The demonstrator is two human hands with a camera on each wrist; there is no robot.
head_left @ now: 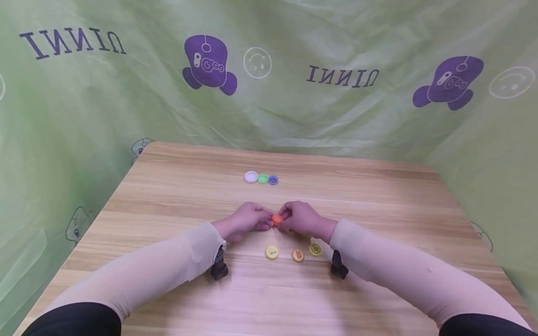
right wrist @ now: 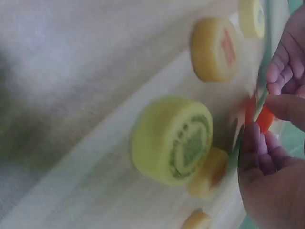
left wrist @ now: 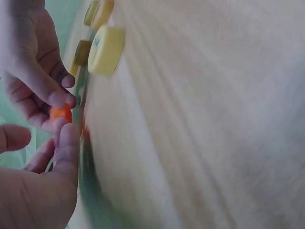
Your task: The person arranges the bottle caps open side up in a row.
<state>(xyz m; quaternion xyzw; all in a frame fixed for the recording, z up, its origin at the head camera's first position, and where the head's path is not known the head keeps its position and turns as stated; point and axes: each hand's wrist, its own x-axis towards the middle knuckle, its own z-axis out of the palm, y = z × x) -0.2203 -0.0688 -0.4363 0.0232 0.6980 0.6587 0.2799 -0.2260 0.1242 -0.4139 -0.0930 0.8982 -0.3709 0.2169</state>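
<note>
An orange bottle cap (head_left: 276, 220) is between the two hands over the middle of the table. My left hand (head_left: 250, 217) pinches it from the left with its fingertips. From the opposite side, my right hand (head_left: 302, 218) grips the same cap. The wrist views show the orange cap (left wrist: 60, 113) small between the meeting fingertips, partly covered by them. On the near side of the hands lie a pale yellow cap (head_left: 272, 252), an orange-yellow cap (head_left: 298, 255) with red print and a yellow-green cap (head_left: 315, 249) with a dark printed ring.
Farther back on the wooden table (head_left: 189, 177), a white cap (head_left: 251, 177), a green cap (head_left: 262, 178) and a blue cap (head_left: 273, 180) form a touching row. The right wrist view shows another orange-yellow cap (right wrist: 209, 174) behind the yellow-green one. A green printed curtain (head_left: 277, 116) surrounds the table.
</note>
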